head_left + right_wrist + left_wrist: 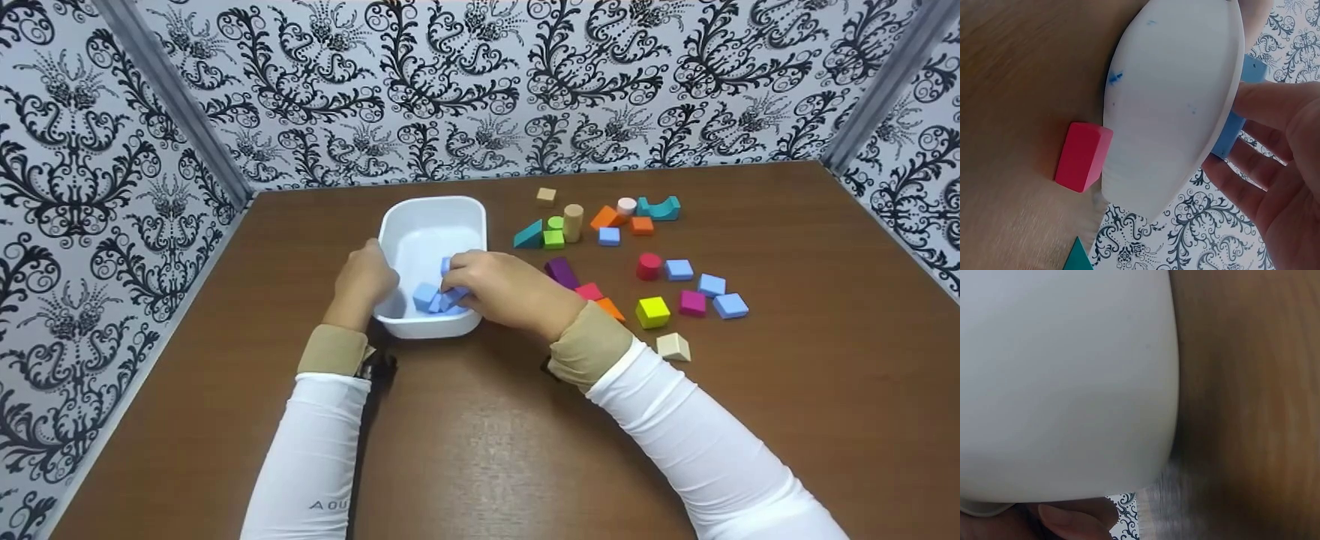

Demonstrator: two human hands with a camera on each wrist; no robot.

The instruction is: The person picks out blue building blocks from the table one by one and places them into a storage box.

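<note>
A white plastic tub [431, 328] stands on the table with several light blue blocks [426, 297] in its near end. My left hand [364, 277] grips the tub's left rim; in the left wrist view its fingers [1069, 522] show at the bottom, beside the tub's white wall. Over the tub's near right side is my right hand [506, 289], pinching a blue block [1229, 135] between thumb and fingers, as the right wrist view shows. The tub's wall hides part of that block.
Right of the tub lie several loose blocks: a purple block [561, 272], a yellow cube [652, 312], a red cylinder [649, 266], a blue block [730, 306] and a teal arch [660, 209]. A patterned wall [450, 90] bounds the table [480, 450] at the back.
</note>
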